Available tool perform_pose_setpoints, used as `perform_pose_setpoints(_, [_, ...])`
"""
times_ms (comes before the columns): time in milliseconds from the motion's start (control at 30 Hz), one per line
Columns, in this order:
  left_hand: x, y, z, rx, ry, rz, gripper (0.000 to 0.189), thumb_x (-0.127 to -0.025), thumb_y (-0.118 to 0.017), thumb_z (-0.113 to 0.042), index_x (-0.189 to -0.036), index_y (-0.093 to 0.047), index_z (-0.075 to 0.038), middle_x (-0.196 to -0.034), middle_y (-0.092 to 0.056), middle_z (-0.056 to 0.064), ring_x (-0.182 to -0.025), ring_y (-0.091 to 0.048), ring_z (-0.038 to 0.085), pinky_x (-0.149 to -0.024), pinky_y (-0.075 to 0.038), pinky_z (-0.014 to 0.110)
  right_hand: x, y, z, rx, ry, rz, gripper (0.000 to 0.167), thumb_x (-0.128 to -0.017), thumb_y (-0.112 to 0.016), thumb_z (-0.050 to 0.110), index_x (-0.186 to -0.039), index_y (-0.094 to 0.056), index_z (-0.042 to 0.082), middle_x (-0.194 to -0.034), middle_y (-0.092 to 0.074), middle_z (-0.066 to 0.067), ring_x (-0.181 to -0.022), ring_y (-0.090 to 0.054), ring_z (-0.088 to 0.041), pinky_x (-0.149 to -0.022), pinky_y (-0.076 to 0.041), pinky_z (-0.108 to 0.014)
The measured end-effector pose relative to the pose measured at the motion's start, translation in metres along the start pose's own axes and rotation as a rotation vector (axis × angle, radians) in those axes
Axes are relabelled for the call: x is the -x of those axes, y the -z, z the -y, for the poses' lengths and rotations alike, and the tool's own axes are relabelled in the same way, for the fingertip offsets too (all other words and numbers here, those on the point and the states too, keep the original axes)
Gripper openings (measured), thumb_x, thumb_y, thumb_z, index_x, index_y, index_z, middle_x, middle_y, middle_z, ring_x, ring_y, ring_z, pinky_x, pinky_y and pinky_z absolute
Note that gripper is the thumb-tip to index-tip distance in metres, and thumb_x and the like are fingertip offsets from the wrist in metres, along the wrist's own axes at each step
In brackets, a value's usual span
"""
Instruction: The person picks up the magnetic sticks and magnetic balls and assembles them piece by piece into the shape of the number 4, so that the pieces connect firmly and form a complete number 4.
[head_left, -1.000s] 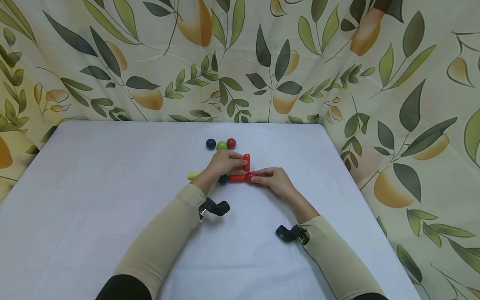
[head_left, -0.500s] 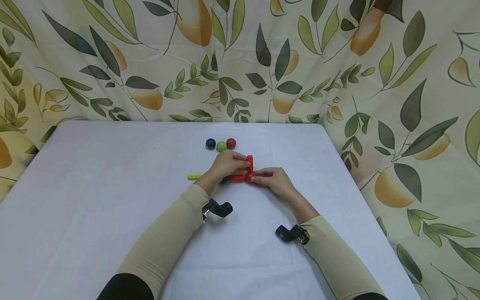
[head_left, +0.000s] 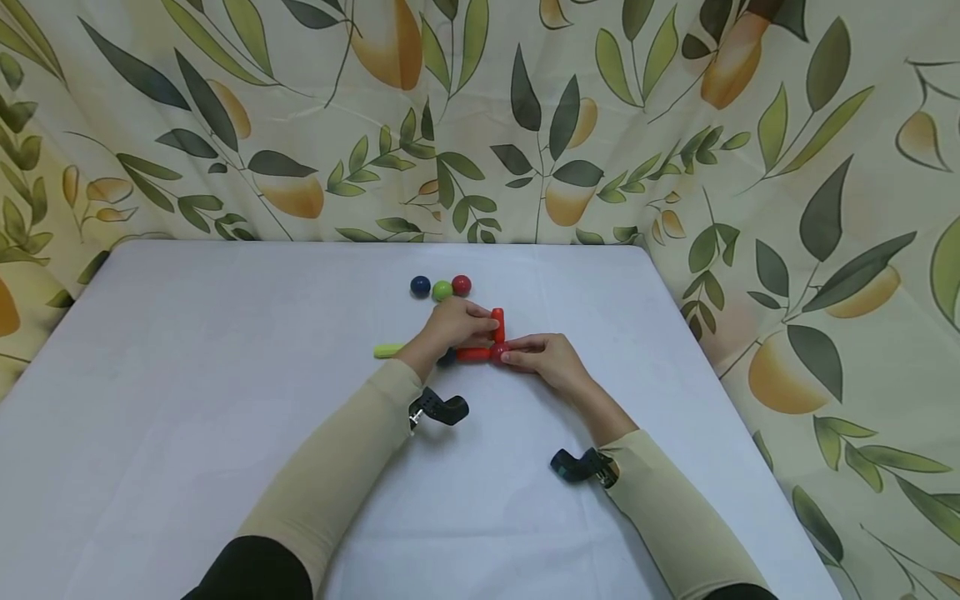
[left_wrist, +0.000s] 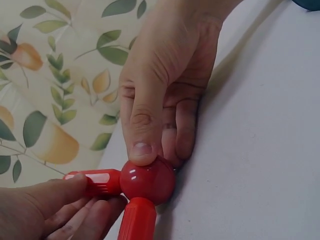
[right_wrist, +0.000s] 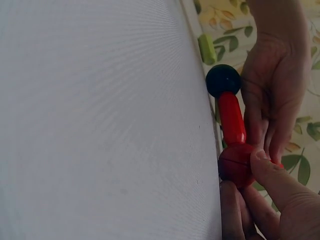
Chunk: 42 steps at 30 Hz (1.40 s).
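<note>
My left hand pinches a red rod that points toward the table's far side. In the left wrist view its near end meets a glossy red ball. The thumb and fingers of my right hand grip that ball. From the same ball a second red rod runs leftward to a dark blue ball. Past the blue ball a lime-green rod lies to the left, partly hidden behind my left wrist in the head view.
Just beyond my left hand sit a loose blue ball, a green ball and a red ball, grouped together. A white cloth covers the table. Leaf-patterned fabric hangs behind its far edge.
My left hand has shifted slightly right, bringing its red rod from beside the red ball into line against it. The right hand stays on the ball.
</note>
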<state>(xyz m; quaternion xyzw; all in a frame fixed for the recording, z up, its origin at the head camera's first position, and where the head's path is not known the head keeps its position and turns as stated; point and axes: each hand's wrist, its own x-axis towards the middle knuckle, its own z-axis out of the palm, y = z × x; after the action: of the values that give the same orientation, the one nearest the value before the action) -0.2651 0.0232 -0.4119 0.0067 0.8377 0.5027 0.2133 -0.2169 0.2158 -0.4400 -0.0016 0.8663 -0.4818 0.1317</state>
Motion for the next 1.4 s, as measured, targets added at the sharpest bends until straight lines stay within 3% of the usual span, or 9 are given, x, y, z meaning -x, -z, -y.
perform_pose_setpoints(267, [-0.006, -0.002, -0.003, 0.075, 0.104, -0.01, 0.031, -0.09, -0.073, -0.018, -0.117, -0.07, -0.001, -0.102, -0.074, 0.013, -0.085, -0.073, 0.017, -0.071, -0.056, 0.019, -0.001, 0.0, -0.001, -0.018, 0.001, 0.005, 0.034, -0.085, -0.079, 0.029, -0.112, -0.075, 0.01, -0.098, -0.076, -0.005, -0.091, -0.067, -0.013, -0.078, -0.051, -0.023])
perform_pose_setpoints(567, [-0.012, 0.0, 0.0, 0.005, 0.12, -0.01, 0.028, -0.09, -0.073, -0.02, -0.112, -0.073, -0.004, -0.09, -0.076, 0.009, -0.077, -0.073, 0.014, -0.068, -0.054, 0.017, -0.001, -0.001, -0.001, -0.037, -0.007, 0.009, 0.036, -0.084, -0.079, 0.03, -0.113, -0.075, 0.009, -0.101, -0.076, -0.005, -0.09, -0.067, -0.012, -0.077, -0.052, -0.022])
perform_pose_setpoints(767, [-0.01, 0.016, 0.001, -0.043, 0.087, -0.05, 0.027, -0.091, -0.072, -0.025, -0.113, -0.074, -0.009, -0.09, -0.076, 0.005, -0.078, -0.071, 0.011, -0.07, -0.053, 0.017, -0.001, -0.001, 0.0, -0.029, -0.022, -0.004, 0.036, -0.084, -0.08, 0.031, -0.112, -0.075, 0.01, -0.104, -0.075, -0.006, -0.098, -0.063, -0.017, -0.077, -0.051, -0.023])
perform_pose_setpoints(933, [-0.008, 0.042, 0.001, 0.098, 0.056, -0.139, 0.029, -0.091, -0.071, -0.021, -0.114, -0.071, -0.003, -0.097, -0.075, 0.011, -0.087, -0.074, 0.017, -0.074, -0.056, 0.02, 0.0, 0.0, 0.001, -0.011, -0.022, -0.014, 0.037, -0.083, -0.08, 0.03, -0.112, -0.075, 0.009, -0.108, -0.074, -0.008, -0.106, -0.057, -0.02, -0.079, -0.048, -0.025])
perform_pose_setpoints(1033, [-0.006, 0.059, 0.002, 0.124, -0.007, -0.204, 0.028, -0.093, -0.07, -0.021, -0.115, -0.071, -0.003, -0.101, -0.075, 0.012, -0.091, -0.073, 0.018, -0.078, -0.057, 0.024, 0.0, 0.0, 0.002, -0.008, -0.03, -0.017, 0.036, -0.083, -0.08, 0.031, -0.112, -0.075, 0.009, -0.111, -0.073, -0.008, -0.109, -0.055, -0.021, -0.081, -0.046, -0.027])
perform_pose_setpoints(1233, [-0.01, 0.083, 0.008, 0.06, -0.146, -0.338, 0.028, -0.094, -0.068, -0.023, -0.115, -0.073, -0.006, -0.103, -0.075, 0.011, -0.09, -0.073, 0.018, -0.083, -0.057, 0.027, 0.0, 0.0, 0.001, -0.009, -0.035, -0.019, 0.035, -0.083, -0.08, 0.031, -0.112, -0.076, 0.011, -0.113, -0.072, -0.007, -0.109, -0.055, -0.021, -0.083, -0.046, -0.027])
perform_pose_setpoints(1400, [-0.016, 0.098, 0.018, 0.022, -0.168, -0.425, 0.028, -0.094, -0.068, -0.024, -0.115, -0.073, -0.005, -0.102, -0.075, 0.013, -0.09, -0.073, 0.021, -0.08, -0.057, 0.026, 0.0, -0.001, 0.001, -0.006, -0.017, -0.025, 0.036, -0.083, -0.08, 0.031, -0.112, -0.075, 0.009, -0.111, -0.073, -0.008, -0.108, -0.055, -0.021, -0.082, -0.045, -0.027])
